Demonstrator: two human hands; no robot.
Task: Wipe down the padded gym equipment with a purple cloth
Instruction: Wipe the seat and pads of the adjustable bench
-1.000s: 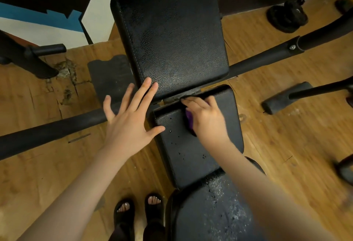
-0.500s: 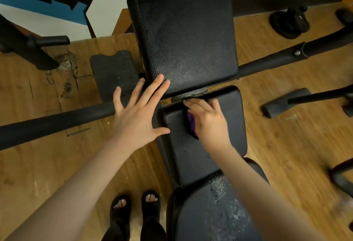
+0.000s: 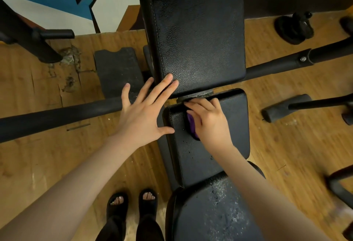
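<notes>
Head view looks straight down on a black padded weight bench, and the right hand (image 3: 209,121) is at the far edge of the middle pad (image 3: 235,126), fingers curled over a bunched purple cloth (image 3: 191,126) and pressing it into the vinyl just short of the gap to the back pad (image 3: 198,38). Only a sliver of purple shows under the palm (most of the cloth is hidden). The left hand (image 3: 142,113) is spread wide and flat, holding nothing, its fingertips resting on the near left corner of the back pad while the palm hangs over the black frame tube (image 3: 57,114).

Now the risks, as I judge them. That gap has a worn, flaking edge; push the cloth into it and the fabric may snag or drag grit back across the pad. The near pad (image 3: 219,214) is speckled with pale residue and the middle pad carries dark crumbs, so a balled cloth with so little face may just smear them about. And if that bracing hand slips off the corner, the person could lose balance.
</notes>
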